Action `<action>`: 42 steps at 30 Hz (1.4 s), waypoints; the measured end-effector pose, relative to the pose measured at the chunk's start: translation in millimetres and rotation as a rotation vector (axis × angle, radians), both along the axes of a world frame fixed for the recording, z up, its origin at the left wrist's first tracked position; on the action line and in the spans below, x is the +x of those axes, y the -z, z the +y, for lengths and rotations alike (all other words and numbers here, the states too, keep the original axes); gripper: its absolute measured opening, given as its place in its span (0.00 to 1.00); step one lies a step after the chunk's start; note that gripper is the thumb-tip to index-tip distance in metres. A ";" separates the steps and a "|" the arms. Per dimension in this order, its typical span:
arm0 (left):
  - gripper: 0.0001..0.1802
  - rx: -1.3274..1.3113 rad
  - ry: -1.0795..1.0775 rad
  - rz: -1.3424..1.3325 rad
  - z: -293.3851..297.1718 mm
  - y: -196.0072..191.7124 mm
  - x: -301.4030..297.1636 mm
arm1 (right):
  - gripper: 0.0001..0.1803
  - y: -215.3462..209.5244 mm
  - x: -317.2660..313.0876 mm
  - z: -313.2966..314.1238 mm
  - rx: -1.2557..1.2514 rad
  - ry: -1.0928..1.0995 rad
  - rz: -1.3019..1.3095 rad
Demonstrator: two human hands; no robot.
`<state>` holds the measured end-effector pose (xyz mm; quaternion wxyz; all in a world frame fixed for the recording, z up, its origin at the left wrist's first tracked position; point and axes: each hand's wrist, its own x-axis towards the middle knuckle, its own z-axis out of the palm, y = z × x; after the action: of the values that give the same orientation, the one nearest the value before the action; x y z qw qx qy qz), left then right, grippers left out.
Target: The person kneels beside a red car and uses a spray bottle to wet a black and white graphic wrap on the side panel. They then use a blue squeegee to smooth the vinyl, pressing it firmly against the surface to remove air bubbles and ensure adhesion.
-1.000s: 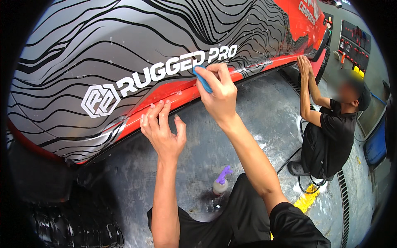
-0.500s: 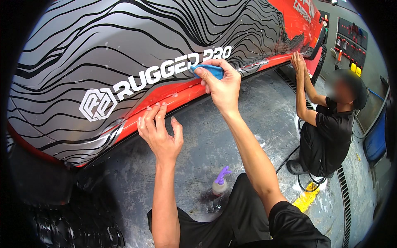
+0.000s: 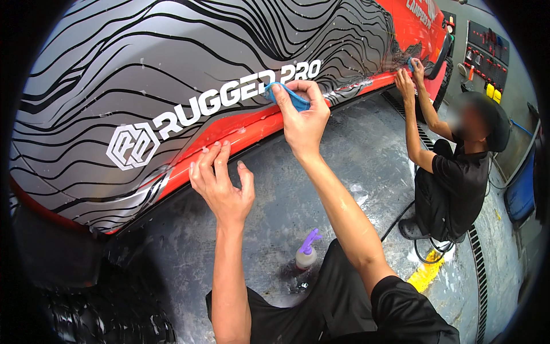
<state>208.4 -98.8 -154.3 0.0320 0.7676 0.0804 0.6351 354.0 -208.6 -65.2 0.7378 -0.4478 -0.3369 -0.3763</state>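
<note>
A grey car side with black wavy lines (image 3: 189, 74) fills the upper left, with white lettering and an emblem near its lower edge. Below it runs a glossy red sill (image 3: 246, 137). My right hand (image 3: 306, 120) pinches a small, flat blue pad (image 3: 293, 98) between thumb and fingers, against the panel beside the lettering. What the pad is made of I cannot tell. My left hand (image 3: 220, 180) is open, its fingers spread and their tips resting on the red sill. Whitish spots dot the sill near those fingertips.
At right a person in black (image 3: 455, 178) crouches, both hands at the car's far end, one with something blue. A spray bottle with a purple head (image 3: 306, 254) stands on the wet grey floor. A dark hose, yellow floor mark (image 3: 428, 272) and drain grate (image 3: 480, 281) lie right.
My right hand has shifted slightly left and down with the blue pad, which has turned a little. My left hand stays in place. The other person's hand has moved up the panel with something blue.
</note>
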 end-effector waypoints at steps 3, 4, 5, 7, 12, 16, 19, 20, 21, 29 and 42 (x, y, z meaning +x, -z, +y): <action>0.32 0.000 -0.006 -0.009 -0.7 1.7 1.1 | 0.12 -15.9 2.5 -6.2 -0.013 -0.001 -0.002; 0.32 -0.001 -0.004 -0.007 0.1 2.1 1.3 | 0.12 -14.1 3.2 -6.7 -0.018 -0.011 -0.009; 0.32 -0.005 -0.002 -0.008 0.7 1.5 1.8 | 0.12 -9.9 6.0 -7.0 -0.027 -0.020 -0.018; 0.32 -0.010 0.005 -0.016 -0.9 1.2 3.7 | 0.12 4.1 10.5 -7.1 -0.058 -0.036 -0.006; 0.31 0.006 0.000 -0.025 -0.2 0.4 3.6 | 0.12 4.1 17.9 -6.3 -0.037 0.055 -0.099; 0.31 0.024 -0.024 -0.026 0.7 0.8 4.5 | 0.12 -4.4 12.8 -0.9 0.011 -0.025 -0.059; 0.31 0.026 -0.021 -0.020 0.1 0.6 5.8 | 0.11 -10.3 11.2 -4.6 -0.013 0.020 -0.074; 0.31 0.025 -0.017 -0.017 0.9 0.5 5.5 | 0.11 -11.1 11.7 -4.8 -0.028 0.036 -0.084; 0.31 0.024 -0.013 -0.014 1.3 0.6 5.4 | 0.11 -6.4 10.2 -5.3 -0.031 0.000 -0.049; 0.33 0.036 -0.015 -0.010 1.1 3.0 5.2 | 0.11 -2.2 8.9 -4.7 -0.048 0.092 -0.056; 0.33 0.031 -0.020 -0.006 1.5 0.3 5.3 | 0.12 -4.0 12.6 -2.4 -0.039 0.093 -0.080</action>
<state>213.7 -97.3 -154.5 0.0137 0.7651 0.0782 0.6390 366.6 -211.0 -61.2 0.6966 -0.4618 -0.3522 -0.4212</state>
